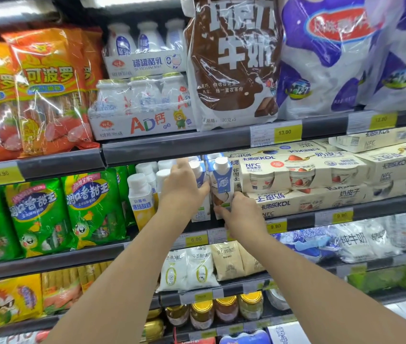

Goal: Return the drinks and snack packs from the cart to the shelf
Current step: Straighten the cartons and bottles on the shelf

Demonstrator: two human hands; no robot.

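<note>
Two white-capped blue-and-white drink cartons stand side by side on the second shelf (296, 220) from the top. My left hand (184, 184) wraps around the left carton (200, 175), fingers over its top and side. My right hand (242, 214) grips the lower part of the right carton (221, 184), which shows a coconut picture. Both cartons sit upright at the shelf's front edge. The cart is out of view.
White-and-yellow yogurt bottles (141, 197) stand just left of the cartons; cream yogurt multipacks (301, 175) are stacked to the right. Green sausage packs (92, 207) fill the left. Large milk bags (234, 60) hang over the shelf above; pouches and jars sit below.
</note>
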